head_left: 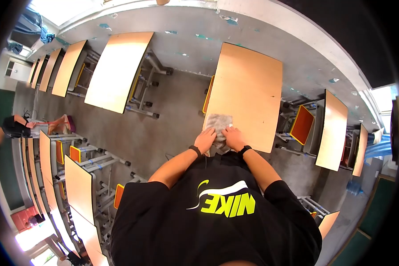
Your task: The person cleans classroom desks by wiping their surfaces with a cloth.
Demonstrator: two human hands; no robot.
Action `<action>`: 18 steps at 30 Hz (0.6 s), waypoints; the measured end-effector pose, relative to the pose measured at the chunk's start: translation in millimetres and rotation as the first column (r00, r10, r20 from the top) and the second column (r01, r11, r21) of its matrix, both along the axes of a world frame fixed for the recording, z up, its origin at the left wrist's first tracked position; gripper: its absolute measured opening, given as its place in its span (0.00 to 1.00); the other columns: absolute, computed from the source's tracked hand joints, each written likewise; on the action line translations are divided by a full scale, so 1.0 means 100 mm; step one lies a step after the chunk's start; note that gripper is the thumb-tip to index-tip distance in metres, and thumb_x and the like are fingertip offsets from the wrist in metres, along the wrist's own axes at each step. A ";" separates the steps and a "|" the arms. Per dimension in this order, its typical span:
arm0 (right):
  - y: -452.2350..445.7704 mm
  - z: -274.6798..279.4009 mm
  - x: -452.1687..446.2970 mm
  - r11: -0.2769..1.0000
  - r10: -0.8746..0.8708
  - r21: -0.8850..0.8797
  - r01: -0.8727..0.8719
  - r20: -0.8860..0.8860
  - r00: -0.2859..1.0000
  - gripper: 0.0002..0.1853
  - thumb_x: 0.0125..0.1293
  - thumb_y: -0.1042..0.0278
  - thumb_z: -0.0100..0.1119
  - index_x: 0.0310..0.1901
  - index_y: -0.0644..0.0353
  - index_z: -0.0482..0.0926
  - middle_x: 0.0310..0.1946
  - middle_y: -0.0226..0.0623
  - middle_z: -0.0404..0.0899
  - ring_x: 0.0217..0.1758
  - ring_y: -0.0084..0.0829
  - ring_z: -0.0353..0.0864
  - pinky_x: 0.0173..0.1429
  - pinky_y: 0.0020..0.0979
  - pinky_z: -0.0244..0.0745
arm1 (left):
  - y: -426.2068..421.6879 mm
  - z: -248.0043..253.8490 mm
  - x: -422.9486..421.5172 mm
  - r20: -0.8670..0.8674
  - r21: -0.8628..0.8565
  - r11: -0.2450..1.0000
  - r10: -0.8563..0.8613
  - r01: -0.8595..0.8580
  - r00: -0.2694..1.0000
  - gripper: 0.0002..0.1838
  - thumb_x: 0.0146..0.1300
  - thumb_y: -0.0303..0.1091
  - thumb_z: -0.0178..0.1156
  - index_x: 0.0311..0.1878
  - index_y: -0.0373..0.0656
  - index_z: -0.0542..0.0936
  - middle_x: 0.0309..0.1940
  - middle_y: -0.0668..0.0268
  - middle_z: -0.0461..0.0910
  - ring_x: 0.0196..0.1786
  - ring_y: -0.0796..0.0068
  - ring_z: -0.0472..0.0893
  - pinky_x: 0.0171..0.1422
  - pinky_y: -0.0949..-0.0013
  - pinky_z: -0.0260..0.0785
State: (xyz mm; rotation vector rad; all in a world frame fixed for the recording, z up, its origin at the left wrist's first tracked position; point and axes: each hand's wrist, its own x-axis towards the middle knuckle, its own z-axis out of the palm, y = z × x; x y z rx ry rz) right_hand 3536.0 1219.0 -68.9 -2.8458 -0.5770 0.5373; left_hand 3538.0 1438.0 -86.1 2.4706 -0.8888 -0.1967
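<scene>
A grey-beige cloth (219, 121) lies bunched at the near edge of a light wood-topped desk (248, 80). My left hand (205, 140) grips the cloth's left side, fingers curled onto it. On the other side my right hand (234, 138) holds the cloth too, with its fingertips pressed on it. The two hands are close together, and part of the cloth hangs between them toward my body. Each wrist has a dark band.
Another desk (119, 71) stands to the left, with more desks in rows beyond. An orange chair (302, 125) is by a desk (332, 131) on the right. A grey wall (186, 48) runs behind the desks. A person in dark clothing (20, 127) is at far left.
</scene>
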 end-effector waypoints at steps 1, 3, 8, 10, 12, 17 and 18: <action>-0.01 0.00 -0.03 1.000 -0.004 0.005 0.004 -0.013 1.000 0.20 0.65 0.72 0.58 0.59 0.52 0.79 0.56 0.39 0.79 0.64 0.44 0.79 0.63 0.48 0.75 | 0.00 -0.02 -0.01 -0.035 -0.011 1.000 0.007 -0.007 0.999 0.15 0.62 0.25 0.62 0.52 0.42 0.76 0.63 0.54 0.76 0.69 0.49 0.75 0.67 0.54 0.73; -0.04 0.01 -0.06 1.000 -0.030 0.001 0.031 -0.109 0.994 0.25 0.66 0.71 0.59 0.66 0.49 0.78 0.61 0.37 0.79 0.66 0.42 0.79 0.65 0.48 0.75 | -0.01 -0.07 -0.07 -0.112 -0.032 0.999 0.021 -0.024 0.994 0.17 0.62 0.24 0.62 0.54 0.42 0.75 0.64 0.53 0.76 0.68 0.45 0.75 0.66 0.53 0.74; -0.12 -0.05 -0.14 0.999 -0.043 0.012 0.045 -0.177 0.983 0.35 0.65 0.67 0.64 0.76 0.45 0.71 0.75 0.35 0.72 0.74 0.42 0.75 0.71 0.46 0.74 | -0.07 -0.21 0.02 -0.264 0.003 1.000 0.021 -0.021 0.964 0.20 0.62 0.23 0.63 0.56 0.43 0.72 0.60 0.52 0.77 0.66 0.44 0.76 0.64 0.51 0.75; -0.11 -0.05 -0.15 0.999 -0.052 -0.015 0.050 -0.214 0.975 0.36 0.65 0.66 0.64 0.76 0.45 0.70 0.77 0.36 0.69 0.75 0.41 0.74 0.71 0.47 0.75 | -0.07 -0.18 0.07 -0.322 0.011 1.000 -0.006 0.010 0.947 0.21 0.61 0.23 0.65 0.55 0.43 0.71 0.59 0.52 0.77 0.66 0.44 0.76 0.64 0.51 0.75; -0.08 -0.02 -0.13 0.997 -0.073 -0.051 0.061 -0.281 0.957 0.38 0.67 0.63 0.65 0.79 0.44 0.67 0.79 0.37 0.67 0.77 0.42 0.72 0.73 0.46 0.74 | -0.04 -0.16 0.12 -0.351 0.002 0.999 -0.048 0.052 0.935 0.22 0.59 0.23 0.66 0.55 0.43 0.72 0.58 0.52 0.77 0.66 0.44 0.76 0.64 0.51 0.75; -0.07 -0.09 -0.10 0.997 -0.075 -0.022 0.072 -0.272 0.959 0.35 0.66 0.61 0.64 0.76 0.49 0.69 0.78 0.38 0.69 0.75 0.44 0.74 0.70 0.50 0.75 | -0.04 -0.37 0.13 -0.331 -0.027 0.996 -0.089 0.085 0.939 0.23 0.56 0.21 0.66 0.55 0.42 0.72 0.58 0.52 0.77 0.67 0.46 0.75 0.65 0.52 0.74; -0.06 -0.09 -0.08 0.997 -0.080 -0.036 0.073 -0.297 0.952 0.34 0.67 0.60 0.63 0.75 0.49 0.70 0.78 0.37 0.69 0.76 0.43 0.73 0.70 0.50 0.76 | -0.05 -0.37 0.14 -0.325 -0.027 0.995 -0.096 0.092 0.941 0.23 0.56 0.20 0.66 0.55 0.42 0.72 0.58 0.52 0.77 0.67 0.46 0.75 0.65 0.52 0.74</action>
